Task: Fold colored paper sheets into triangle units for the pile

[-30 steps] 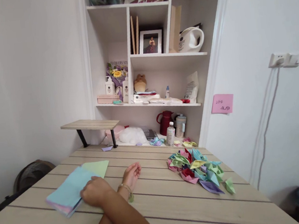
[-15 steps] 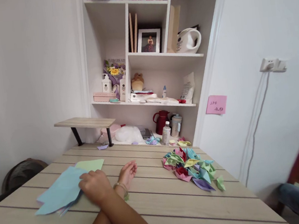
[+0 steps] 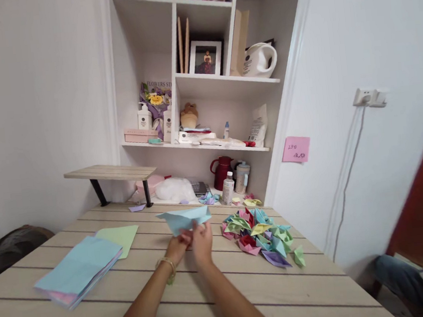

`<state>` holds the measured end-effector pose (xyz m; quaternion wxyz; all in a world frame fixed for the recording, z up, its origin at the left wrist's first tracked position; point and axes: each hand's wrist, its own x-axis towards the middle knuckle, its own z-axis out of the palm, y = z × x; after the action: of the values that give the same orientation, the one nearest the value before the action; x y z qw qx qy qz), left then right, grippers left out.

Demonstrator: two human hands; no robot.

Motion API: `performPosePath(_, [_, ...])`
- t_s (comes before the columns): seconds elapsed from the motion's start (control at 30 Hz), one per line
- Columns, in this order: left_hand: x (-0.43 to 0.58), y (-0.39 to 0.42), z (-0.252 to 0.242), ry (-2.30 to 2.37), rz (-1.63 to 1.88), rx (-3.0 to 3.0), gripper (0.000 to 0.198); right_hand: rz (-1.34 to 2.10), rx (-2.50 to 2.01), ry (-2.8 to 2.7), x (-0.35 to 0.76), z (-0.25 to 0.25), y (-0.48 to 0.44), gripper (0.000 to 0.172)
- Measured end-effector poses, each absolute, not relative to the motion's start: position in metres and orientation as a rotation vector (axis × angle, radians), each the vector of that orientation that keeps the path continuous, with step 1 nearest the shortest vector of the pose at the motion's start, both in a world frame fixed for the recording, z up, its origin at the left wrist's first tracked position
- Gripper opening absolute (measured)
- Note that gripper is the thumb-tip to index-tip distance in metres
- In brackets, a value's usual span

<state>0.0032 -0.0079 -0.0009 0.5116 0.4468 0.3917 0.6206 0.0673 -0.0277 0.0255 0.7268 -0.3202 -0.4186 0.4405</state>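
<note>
Both my hands hold one light blue paper sheet (image 3: 185,218) up above the middle of the wooden table (image 3: 225,288). My left hand (image 3: 178,246), with a bracelet at the wrist, pinches its lower edge. My right hand (image 3: 202,241) grips the same edge right beside it. A stack of coloured paper sheets (image 3: 77,270), blue on top, lies to the left, with a green sheet (image 3: 119,236) behind it. A pile of folded paper boats (image 3: 261,234) in several colours lies to the right.
A small wooden riser shelf (image 3: 109,173) stands at the table's back left. Behind it are white wall shelves with bottles, a red jug (image 3: 220,171), a water bottle (image 3: 228,188) and a photo frame. A pink note (image 3: 295,149) sticks to the right wall. Another person's knee (image 3: 401,279) shows at lower right.
My right hand left the paper stack with one blue sheet and came to the middle. My left hand rose from the table and took hold of the sheet too.
</note>
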Motion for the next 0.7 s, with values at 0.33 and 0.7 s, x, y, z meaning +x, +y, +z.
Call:
performPosePath(0.33, [-0.004, -0.007, 0.005, 0.861, 1.439, 1.028, 0.07, 0.569, -0.803, -1.151, 0.161, -0.007, -0.007, 0.013])
performPosePath(0.7, [-0.012, -0.009, 0.014, 0.831, 1.449, 1.306, 0.041, 0.409, -0.885, -1.359, 0.168, -0.007, -0.006, 0.026])
